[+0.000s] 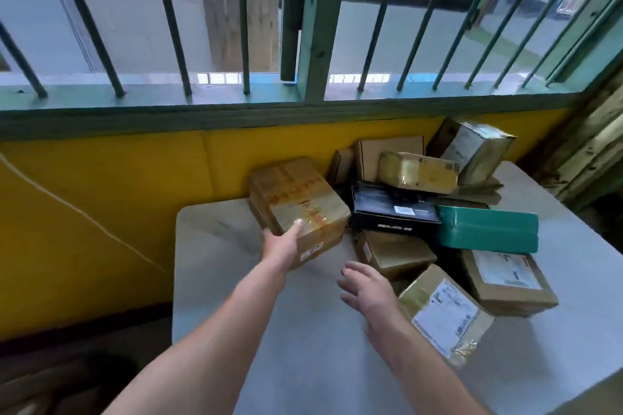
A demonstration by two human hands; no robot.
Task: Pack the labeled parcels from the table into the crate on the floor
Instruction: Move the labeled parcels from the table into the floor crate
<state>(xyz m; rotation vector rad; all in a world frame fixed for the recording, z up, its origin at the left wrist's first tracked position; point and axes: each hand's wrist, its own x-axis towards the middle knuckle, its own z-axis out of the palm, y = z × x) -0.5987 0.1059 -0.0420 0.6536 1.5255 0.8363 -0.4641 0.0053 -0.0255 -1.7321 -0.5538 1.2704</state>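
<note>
Box point(298, 202) looks stiff, tape-slick — our left hand point(281, 246) clamps its near corner; right hand point(365, 286) spread, empty; we'd take both ends.

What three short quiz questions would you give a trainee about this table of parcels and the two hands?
1. True or false: the left hand holds the taped brown box at the left edge of the pile.
2. Which parcel lies between the taped brown box and the green parcel?
A. the black box
B. a white bag
C. a red tin
3. Fill in the gap: the right hand is over the table with spread fingers and holds ____.

Key: 1 true; 2 A; 3 nothing.
</note>
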